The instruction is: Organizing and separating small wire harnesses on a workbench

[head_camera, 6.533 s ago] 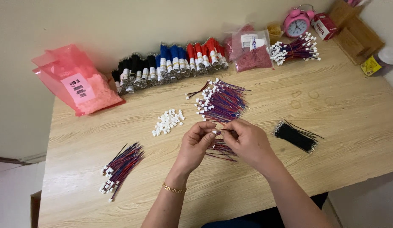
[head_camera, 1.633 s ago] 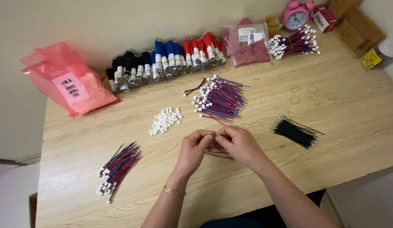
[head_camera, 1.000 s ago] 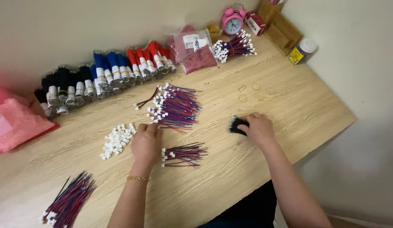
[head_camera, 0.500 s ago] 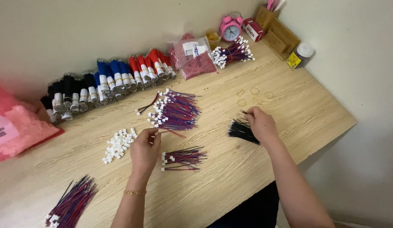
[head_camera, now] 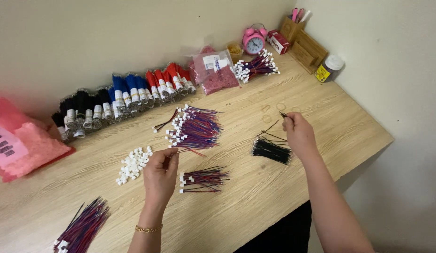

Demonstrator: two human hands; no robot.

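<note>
From the head view, your right hand is lifted above the bundle of black wires on the right of the wooden table, fingertips pressed together on a single black wire that trails down toward the bundle. Your left hand sits near the middle, thumb and forefinger pinched on the end of a thin red wire running from the large pile of red-and-blue leads with white plugs just beyond it.

A small finished-looking bunch of leads lies just right of your left hand, a heap of loose white connector housings just to its left, and another lead bundle at the near left edge.

You look to be at the picking stage: one black wire and one red lead drawn out, not yet brought together. The next move likely calls for bringing both hands to the centre without dragging neighbouring strands from either pile, and keeping the wire ends aligned.

Along the far wall stand spools of black, blue and red wire, with a pink alarm clock farther right.
</note>
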